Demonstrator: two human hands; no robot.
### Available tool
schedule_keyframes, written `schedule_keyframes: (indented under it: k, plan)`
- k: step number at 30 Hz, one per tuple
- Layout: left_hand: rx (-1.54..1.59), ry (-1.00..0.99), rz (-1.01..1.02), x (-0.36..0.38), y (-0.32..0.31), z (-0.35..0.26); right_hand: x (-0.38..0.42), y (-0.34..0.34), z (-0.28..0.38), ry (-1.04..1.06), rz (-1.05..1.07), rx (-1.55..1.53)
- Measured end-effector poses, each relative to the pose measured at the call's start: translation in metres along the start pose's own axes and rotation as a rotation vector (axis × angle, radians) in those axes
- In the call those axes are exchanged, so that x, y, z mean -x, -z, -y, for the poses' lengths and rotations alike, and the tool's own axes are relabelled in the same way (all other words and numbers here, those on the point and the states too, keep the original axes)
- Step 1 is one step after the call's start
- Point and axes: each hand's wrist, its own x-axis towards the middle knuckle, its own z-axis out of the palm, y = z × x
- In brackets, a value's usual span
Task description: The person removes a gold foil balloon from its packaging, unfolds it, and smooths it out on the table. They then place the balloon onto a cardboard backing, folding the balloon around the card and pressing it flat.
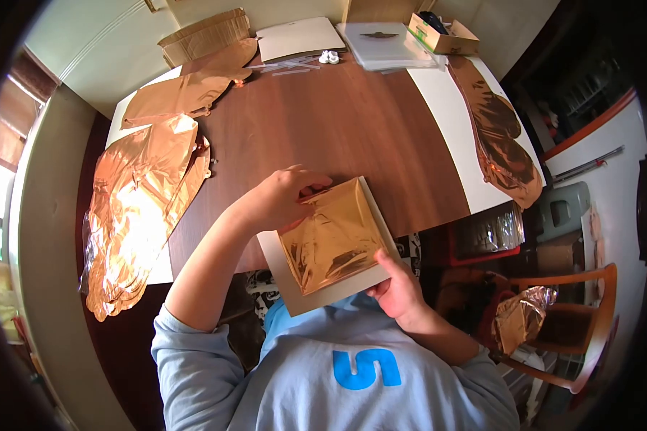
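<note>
A square of folded, shiny gold foil (334, 233), which looks like a flat foil balloon, lies on a grey-white card (298, 296). Both are tilted in front of my body at the table's near edge. My right hand (399, 291) grips the card's lower right side, thumb on top near the foil and fingers curled beneath. At the upper left corner, my left hand (287, 195) has its fingers bent over the foil and the card's edge. Its fingertips are partly hidden, and the card's underside is out of sight.
Flat copper-coloured foil balloons (133, 208) lie in stacks along the brown table's (323, 122) left side. More copper foil (492, 129) lies on the right. Clear plastic sleeves (384, 47), a white card stack (300, 39) and an open box (444, 36) stand at the back. A wooden chair (602, 316) is at right.
</note>
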Motion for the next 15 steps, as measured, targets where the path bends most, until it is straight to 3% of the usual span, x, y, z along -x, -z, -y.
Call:
schedule_keyframes:
  k: [3,8,15]
  plan:
    - [-0.002,0.033,-0.036,0.002,-0.001,0.003,0.001,0.0,-0.004,0.078,-0.028,0.258]
    - [0.017,0.25,-0.077,0.012,0.011,-0.003,-0.003,0.004,-0.003,0.187,-0.047,0.243]
    - [0.119,0.306,-0.054,0.019,0.015,-0.007,-0.004,-0.002,-0.002,0.23,-0.082,0.236]
